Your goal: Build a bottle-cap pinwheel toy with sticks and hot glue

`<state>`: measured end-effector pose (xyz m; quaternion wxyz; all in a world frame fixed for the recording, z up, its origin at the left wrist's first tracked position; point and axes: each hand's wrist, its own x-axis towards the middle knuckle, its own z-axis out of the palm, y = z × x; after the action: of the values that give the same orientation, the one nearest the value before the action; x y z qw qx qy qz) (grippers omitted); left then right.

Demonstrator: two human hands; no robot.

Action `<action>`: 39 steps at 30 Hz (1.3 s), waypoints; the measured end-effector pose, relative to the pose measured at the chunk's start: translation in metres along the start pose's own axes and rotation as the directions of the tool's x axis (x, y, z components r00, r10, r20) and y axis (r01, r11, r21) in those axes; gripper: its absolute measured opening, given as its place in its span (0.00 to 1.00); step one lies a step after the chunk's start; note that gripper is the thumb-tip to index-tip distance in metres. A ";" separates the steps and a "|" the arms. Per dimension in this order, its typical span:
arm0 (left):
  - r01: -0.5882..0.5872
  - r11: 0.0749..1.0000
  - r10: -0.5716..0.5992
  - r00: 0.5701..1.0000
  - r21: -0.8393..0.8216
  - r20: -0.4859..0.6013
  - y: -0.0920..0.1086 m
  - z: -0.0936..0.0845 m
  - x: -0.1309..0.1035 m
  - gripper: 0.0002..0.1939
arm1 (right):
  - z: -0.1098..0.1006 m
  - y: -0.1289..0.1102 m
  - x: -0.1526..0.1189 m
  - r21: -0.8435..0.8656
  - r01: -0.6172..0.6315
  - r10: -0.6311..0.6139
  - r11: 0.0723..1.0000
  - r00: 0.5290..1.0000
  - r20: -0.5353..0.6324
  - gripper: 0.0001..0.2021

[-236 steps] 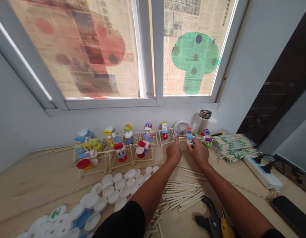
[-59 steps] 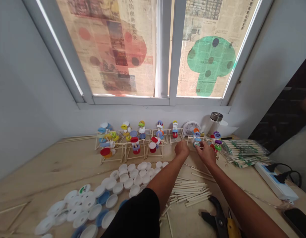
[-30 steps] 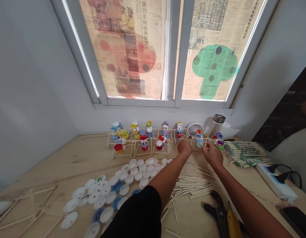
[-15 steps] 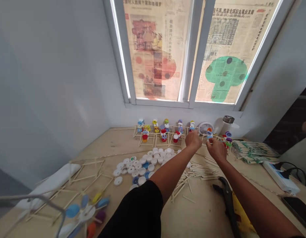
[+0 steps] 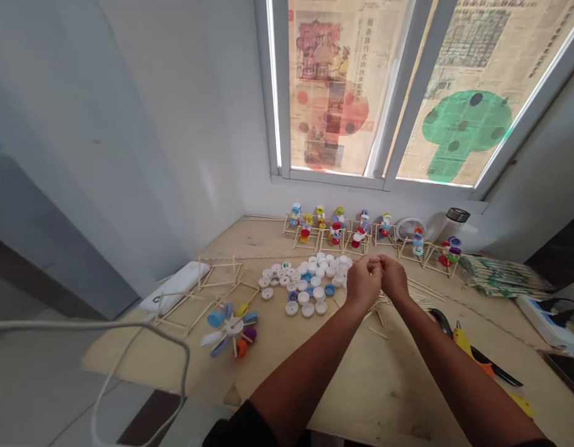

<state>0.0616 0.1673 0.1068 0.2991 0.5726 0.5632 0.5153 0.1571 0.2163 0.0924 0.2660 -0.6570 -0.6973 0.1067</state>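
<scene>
My left hand (image 5: 363, 284) and my right hand (image 5: 393, 277) meet fingertip to fingertip above the table, both with fingers curled in. Whatever they pinch is hidden or too small to make out. Just left of them lie many white and blue bottle caps (image 5: 304, 297) in a loose pile. Below and behind my hands are scattered thin wooden sticks (image 5: 419, 297). A row of small stick frames with colourful bottle-cap wheels (image 5: 336, 233) stands beyond, along the wall.
At left are a bottle-cap wheel (image 5: 234, 326), stick frames (image 5: 216, 276) and a white cable (image 5: 187, 360). At right lie a yellow and black tool (image 5: 462, 341), bundled sticks (image 5: 503, 276), a power strip (image 5: 547, 323) and a phone (image 5: 566, 370). A fan (image 5: 411, 229) and flask (image 5: 455, 223) stand behind.
Both hands have drawn back from the row of models and come together over the sticks. The view has shifted left, showing more of the table's left edge.
</scene>
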 end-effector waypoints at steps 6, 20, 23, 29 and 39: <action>0.002 0.988 -0.011 0.998 -0.155 -0.057 -0.016 -0.031 -0.047 0.13 | 0.022 -0.018 -0.039 0.240 0.082 -0.102 0.967 0.992 0.074 0.13; 0.134 0.989 -0.138 0.989 -0.066 -0.049 -0.076 -0.116 -0.167 0.12 | 0.050 -0.020 -0.156 0.712 -0.075 -0.140 0.698 0.961 0.238 0.23; 0.145 0.988 -0.150 0.984 -0.057 -0.095 -0.081 -0.125 -0.174 0.11 | 0.056 -0.013 -0.173 0.743 -0.155 -0.091 0.651 0.956 0.280 0.24; 0.193 0.980 -0.198 0.973 -0.056 -0.117 -0.093 -0.125 -0.173 0.13 | 0.059 0.002 -0.194 0.748 -0.235 -0.029 0.621 0.946 0.322 0.24; 0.191 0.978 -0.204 0.962 -0.086 -0.184 -0.106 -0.120 -0.171 0.14 | 0.062 0.007 -0.204 0.737 -0.241 -0.021 0.631 0.945 0.326 0.24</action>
<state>-0.0570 -0.0047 0.0006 0.3126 0.4508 0.6258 0.5545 0.1301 0.0315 -0.0103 0.4020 -0.4981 -0.5756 0.5089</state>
